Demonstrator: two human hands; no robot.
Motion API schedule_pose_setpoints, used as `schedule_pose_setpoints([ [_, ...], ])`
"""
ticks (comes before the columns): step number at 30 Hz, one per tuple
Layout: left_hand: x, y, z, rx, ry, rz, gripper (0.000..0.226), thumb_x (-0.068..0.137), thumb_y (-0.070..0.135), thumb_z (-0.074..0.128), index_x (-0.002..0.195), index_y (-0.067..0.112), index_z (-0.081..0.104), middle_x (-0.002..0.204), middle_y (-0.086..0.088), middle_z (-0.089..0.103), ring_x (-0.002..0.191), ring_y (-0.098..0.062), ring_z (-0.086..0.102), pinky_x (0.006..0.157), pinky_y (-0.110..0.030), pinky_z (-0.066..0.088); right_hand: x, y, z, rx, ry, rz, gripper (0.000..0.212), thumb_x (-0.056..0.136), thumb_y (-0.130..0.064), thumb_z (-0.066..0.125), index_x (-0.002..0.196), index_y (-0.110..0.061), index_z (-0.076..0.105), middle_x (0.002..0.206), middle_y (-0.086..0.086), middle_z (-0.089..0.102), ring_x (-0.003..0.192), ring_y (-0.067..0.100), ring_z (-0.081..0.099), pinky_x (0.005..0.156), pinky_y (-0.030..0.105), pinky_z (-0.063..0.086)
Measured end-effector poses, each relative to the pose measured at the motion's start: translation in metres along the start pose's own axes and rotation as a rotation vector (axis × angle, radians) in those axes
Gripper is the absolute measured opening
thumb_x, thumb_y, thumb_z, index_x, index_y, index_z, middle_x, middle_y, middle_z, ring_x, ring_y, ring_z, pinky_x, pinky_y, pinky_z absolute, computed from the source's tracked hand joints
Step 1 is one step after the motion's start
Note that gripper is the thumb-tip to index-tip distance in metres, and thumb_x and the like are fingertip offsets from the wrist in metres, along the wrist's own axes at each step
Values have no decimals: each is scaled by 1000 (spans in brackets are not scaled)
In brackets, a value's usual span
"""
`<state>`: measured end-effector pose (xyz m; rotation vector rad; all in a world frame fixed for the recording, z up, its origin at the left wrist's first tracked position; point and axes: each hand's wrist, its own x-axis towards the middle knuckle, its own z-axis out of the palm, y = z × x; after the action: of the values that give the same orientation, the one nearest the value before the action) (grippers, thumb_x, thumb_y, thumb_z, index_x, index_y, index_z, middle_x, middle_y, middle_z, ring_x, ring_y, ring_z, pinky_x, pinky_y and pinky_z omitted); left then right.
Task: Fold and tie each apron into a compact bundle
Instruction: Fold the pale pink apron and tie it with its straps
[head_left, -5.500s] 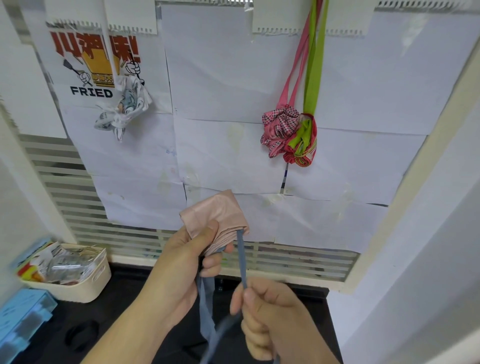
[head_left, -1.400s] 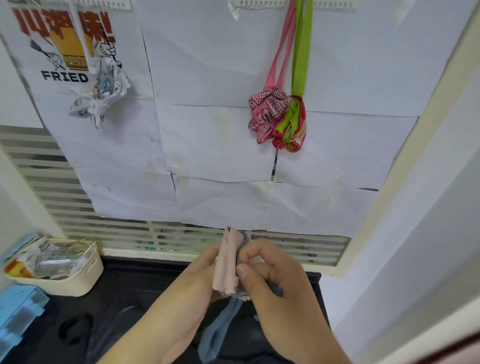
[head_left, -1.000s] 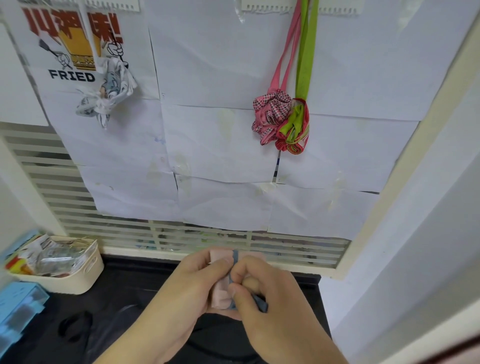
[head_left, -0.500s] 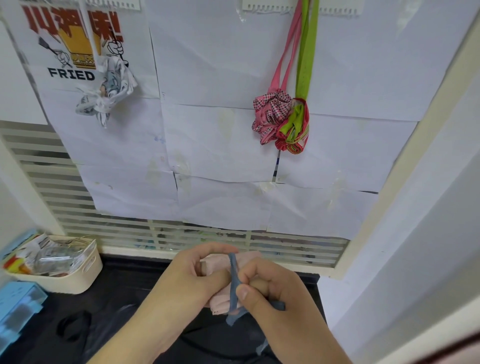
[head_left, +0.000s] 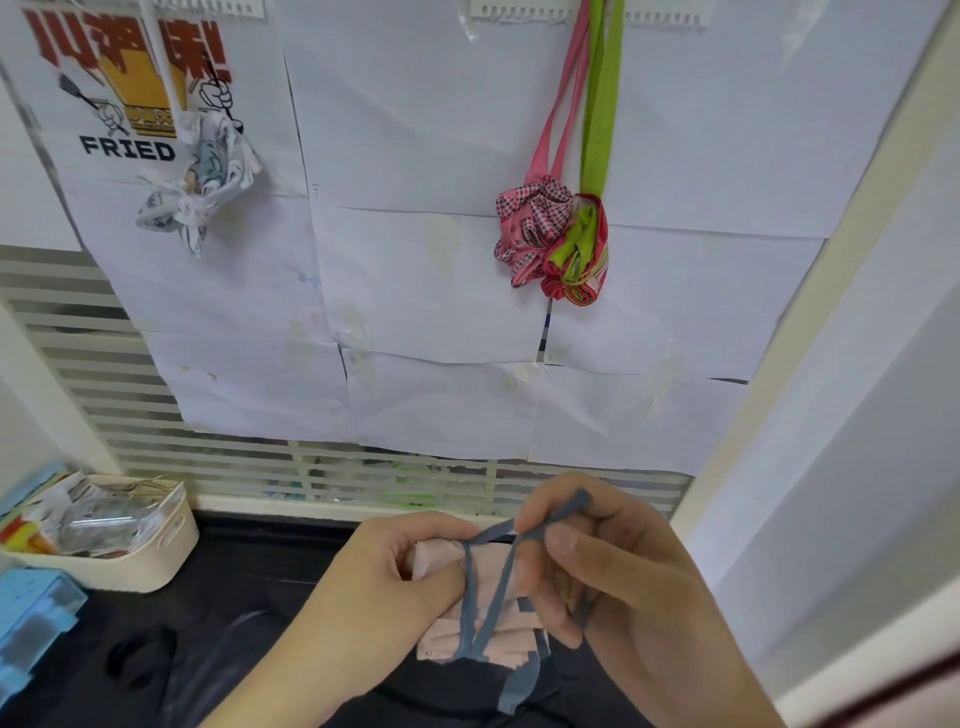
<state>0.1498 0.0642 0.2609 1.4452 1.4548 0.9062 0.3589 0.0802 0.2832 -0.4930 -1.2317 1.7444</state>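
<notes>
1. Since half a second ago, our right hand (head_left: 618, 577) has drawn the blue-grey strap (head_left: 491, 587) up and to the right, so that it now forms an open loop over the folded pink apron (head_left: 485, 608) instead of lying close against it

2. We hold the apron in mid-air between both hands, low in the view, above a dark counter (head_left: 244, 587) and in front of the slatted window

3. Our left hand (head_left: 395, 592) grips the left end of the roll, thumb pressed on top and fingers curled beneath; our right hand pinches the strap between thumb and forefinger, the other fingers curled loosely behind the bundle

4. We judge the apron light, soft and springy: the folds will open as soon as the pressure slackens, so the left thumb should stay on the roll beside the strap crossing

5. We judge the strap thin, limp and rather smooth, and best taken near the bundle, not at its loose tail (head_left: 519, 686), to keep the loop tight

6. Three tied bundles already hang on the paper-covered wall: a white printed bundle (head_left: 200, 187), a pink checked bundle (head_left: 527, 231) and a green-and-red bundle (head_left: 579, 254), the last two touching
</notes>
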Motion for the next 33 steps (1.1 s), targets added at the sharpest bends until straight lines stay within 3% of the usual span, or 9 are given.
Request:
schedule_pose_setpoints([
  [3, 0, 1, -2, 61, -88, 19, 32, 98, 7, 64, 103, 34, 81, 91, 13, 78, 81, 1, 69, 77, -11, 48, 0, -4, 0, 10, -35, -47, 32, 91, -10, 74, 112, 11, 63, 90, 30, 69, 65, 31, 59, 52, 33, 47],
  [6, 1, -2, -2, 8, -188, 33, 29, 101, 14, 60, 116, 32, 76, 114, 5, 77, 109, -10, 69, 105, -33, 47, 6, -5, 1, -175, 98, -80, 10, 95, 2, 66, 104, 3, 69, 91, 30, 73, 67, 31, 66, 57, 33, 51],
  [8, 1, -2, -1, -89, -236, 52, 28, 97, 22, 57, 118, 27, 75, 123, -1, 75, 122, -19, 66, 118, -47, 40, 10, -4, 3, -304, 207, -73, 12, 96, 6, 63, 94, -2, 72, 86, 26, 76, 66, 31, 69, 57, 33, 53],
  [11, 1, 0, 5, -218, -242, 97, 29, 96, 31, 56, 112, 16, 75, 125, -10, 73, 124, -17, 65, 121, -45, 37, 17, -1, 6, -360, 268, -62, 12, 97, 3, 63, 88, -1, 70, 80, 21, 77, 63, 30, 69, 55, 34, 53],
  [14, -2, -1, 11, -275, -236, 158, 43, 95, 48, 62, 119, 14, 72, 134, -2, 71, 131, -7, 60, 117, -35, 42, 23, 4, 10, -424, 280, -39, 13, 97, -3, 67, 84, -5, 69, 75, 17, 76, 58, 28, 64, 61, 40, 57],
  [17, 1, -11, 13, -205, -199, 206, 28, 96, 34, 68, 114, 14, 75, 133, 1, 71, 134, -12, 59, 117, -33, 40, 28, 10, 7, -412, 268, -28, 14, 99, -5, 65, 86, -3, 71, 78, 19, 76, 61, 30, 65, 67, 45, 58],
  [21, 10, -32, 4, -98, -179, 150, 11, 100, 29, 68, 105, 23, 77, 104, -2, 75, 105, -17, 67, 102, -33, 46, 36, 27, -9, -141, 253, 27, 38, 102, -23, 54, 100, 11, 70, 89, 34, 72, 70, 37, 66, 63, 39, 56],
  [28, 36, -129, 6, -25, -163, -109, 19, 104, 22, 63, 99, 34, 78, 96, -2, 75, 94, -24, 70, 89, -31, 51, 57, 116, -45, -141, 412, 298, 18, 101, 5, 52, 113, 9, 63, 95, 28, 72, 70, 35, 64, 56, 35, 54],
  [33, 46, -244, 13, -23, -193, -327, 18, 103, 18, 64, 97, 27, 78, 94, -6, 73, 82, -13, 68, 85, -31, 53, 73, 227, -66, -210, 518, 467, 27, 100, 10, 54, 122, -5, 63, 97, 19, 75, 68, 24, 59, 52, 31, 46],
])
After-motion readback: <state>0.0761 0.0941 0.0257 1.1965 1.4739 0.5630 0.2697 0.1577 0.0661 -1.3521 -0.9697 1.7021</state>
